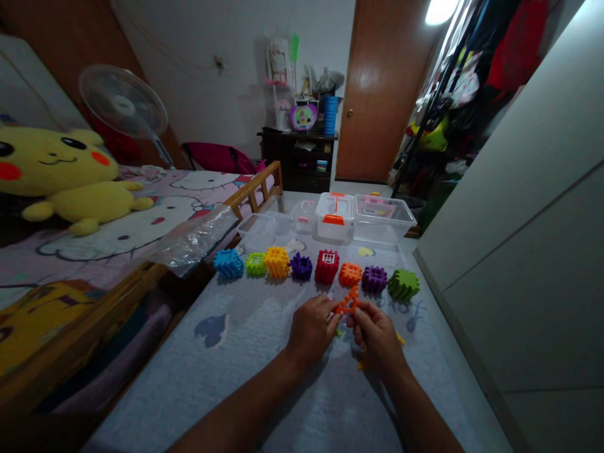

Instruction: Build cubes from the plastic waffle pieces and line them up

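Both hands meet over the middle of the cloth-covered table (245, 390). My left hand (314, 324) pinches the left side of some orange interlocking plastic pieces (349, 301), and my right hand (375, 330) grips their right side. Just beyond is a row of toothed plastic blocks: a blue block (228, 263), a small green one (255, 264), a yellow one (277, 262), a dark purple one (301, 267), a red one (327, 267), an orange one (350, 274), a purple one (374, 279) and a green one (404, 285). Yellow pieces (400, 338) lie partly hidden by my right hand.
Behind the row stand a lidded clear box (334, 231) with orange clips and open clear bins (384, 223). To the left are a bed with a wooden rail (250, 192), plastic wrap (193, 242) and a yellow plush toy (89, 182). A pale cabinet (528, 239) borders the right.
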Demonstrator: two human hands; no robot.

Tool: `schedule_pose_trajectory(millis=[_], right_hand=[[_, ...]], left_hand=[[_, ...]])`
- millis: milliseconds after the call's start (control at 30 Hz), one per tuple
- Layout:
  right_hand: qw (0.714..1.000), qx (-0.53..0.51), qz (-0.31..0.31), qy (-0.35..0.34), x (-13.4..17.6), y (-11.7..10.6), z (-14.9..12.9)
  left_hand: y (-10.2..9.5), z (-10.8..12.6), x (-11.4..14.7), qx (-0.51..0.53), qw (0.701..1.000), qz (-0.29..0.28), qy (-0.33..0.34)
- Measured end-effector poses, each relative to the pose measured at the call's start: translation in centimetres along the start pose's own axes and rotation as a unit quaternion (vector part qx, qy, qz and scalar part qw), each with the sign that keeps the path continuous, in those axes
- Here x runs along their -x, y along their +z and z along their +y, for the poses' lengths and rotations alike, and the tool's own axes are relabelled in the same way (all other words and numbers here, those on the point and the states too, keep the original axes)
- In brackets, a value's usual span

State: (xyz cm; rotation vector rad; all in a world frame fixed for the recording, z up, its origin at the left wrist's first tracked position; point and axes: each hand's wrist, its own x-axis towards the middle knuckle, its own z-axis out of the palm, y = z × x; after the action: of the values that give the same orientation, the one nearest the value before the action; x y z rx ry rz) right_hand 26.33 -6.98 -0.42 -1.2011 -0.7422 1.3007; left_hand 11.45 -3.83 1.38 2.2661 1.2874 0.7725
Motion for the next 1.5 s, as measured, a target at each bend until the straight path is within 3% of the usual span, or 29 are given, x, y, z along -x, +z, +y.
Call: schedule_pose_trajectory(millis=[233,400,467,567,700,1067,1300,1500], right_hand=[[1.000,-0.010,0.009,0.026,0.0,0.1,0.0],[0.999,-0.021,0.007,0.029,0.0,-0.1,0.2],[0.999,-0.022,0.004,0.024,-0.1,-0.2,0.3],[1.000,-0.017,0.001,0.023,-0.1,-0.4,0.4],[1.000,-0.006,-0.005,0.017,-0.2,-0.5,0.5],[1.000,-0.014,-0.004,0.018,-0.2,-0.5,0.7],[0.998,-0.057,0.010,0.012,-0.4,-0.8,0.2],[0.992,-0.113,0.064,0.004,-0.3,-0.8,-0.9]], left_hand=[[0.3,0.0,0.3,-0.010,1.000,0.006,0.016],[0.4,0.0,0.2,0.124,0.991,0.018,-0.042],[0.5,-0.3,0.1,0.224,0.970,0.015,-0.097],[0.6,-0.7,-0.2,0.373,0.911,-0.020,-0.173],[0.3,-0.9,-0.3,0.467,0.853,-0.081,-0.217],[0.2,-0.7,-0.2,0.487,0.840,-0.081,-0.224],[1.2,-0.2,-0.6,0.541,0.798,-0.043,-0.262],[2.6,1.1,-3.2,0.596,0.743,0.002,-0.304]])
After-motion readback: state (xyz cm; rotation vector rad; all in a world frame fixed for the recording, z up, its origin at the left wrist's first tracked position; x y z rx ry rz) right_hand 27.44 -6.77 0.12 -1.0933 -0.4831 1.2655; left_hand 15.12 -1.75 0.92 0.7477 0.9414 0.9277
